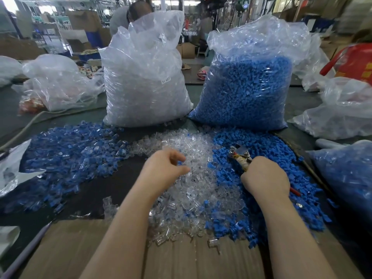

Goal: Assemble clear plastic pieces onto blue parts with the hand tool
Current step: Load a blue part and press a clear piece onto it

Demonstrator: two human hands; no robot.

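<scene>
A heap of clear plastic pieces [193,178] lies in the middle of the table, with a heap of loose blue parts [267,158] to its right. My left hand [163,168] hovers over the clear heap, fingers curled; a small blue part shows between thumb and fingers, and I cannot tell if it is pinched. My right hand [263,176] grips the handles of the hand tool [240,156], a plier-like tool whose metal jaws point up-left over the blue parts. A red handle end sticks out behind that hand.
A pile of joined blue-and-clear pieces [66,158] spreads at the left. Two tall bags stand behind: clear pieces [145,81] and blue parts [249,87]. More bags sit at both sides. A cardboard sheet [80,250] covers the near edge. A person works at the back.
</scene>
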